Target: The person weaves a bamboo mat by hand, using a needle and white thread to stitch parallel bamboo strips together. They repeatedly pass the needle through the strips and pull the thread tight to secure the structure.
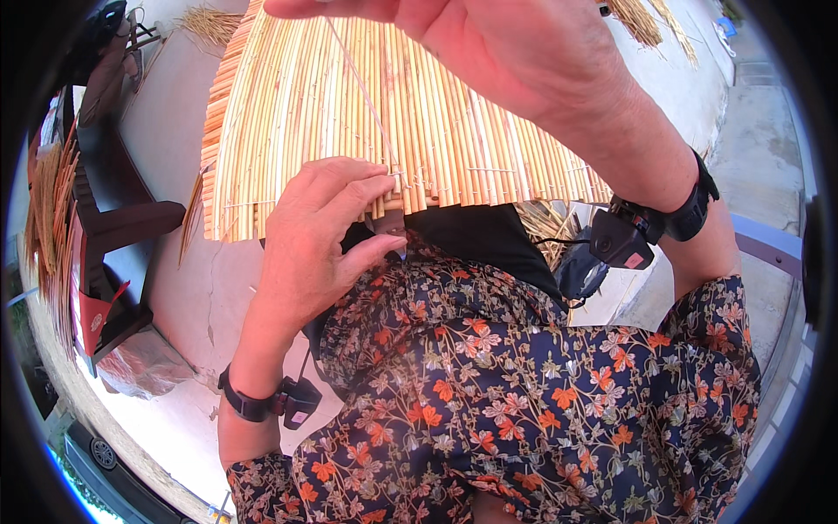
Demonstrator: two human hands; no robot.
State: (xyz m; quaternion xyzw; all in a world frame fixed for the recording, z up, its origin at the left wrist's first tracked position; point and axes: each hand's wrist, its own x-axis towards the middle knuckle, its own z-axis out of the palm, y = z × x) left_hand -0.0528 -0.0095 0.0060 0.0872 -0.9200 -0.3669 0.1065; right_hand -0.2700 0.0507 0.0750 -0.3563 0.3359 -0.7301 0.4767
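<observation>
A mat of thin straw-coloured reeds, laid side by side and tied with thin stitching, lies across my lap. At its near edge my left hand is closed, fingers on top and thumb below the rim, pinching the reed ends. From there a thin pale string runs taut up to the top of the view. My right hand is raised over the mat's far right part, where the string meets it; most of its fingers lie beyond the upper edge.
Loose reed bundles lie at the upper left and upper right, with another reed bundle at the far left beside a dark brown frame. More loose straw lies by my right knee. A car stands at the lower left.
</observation>
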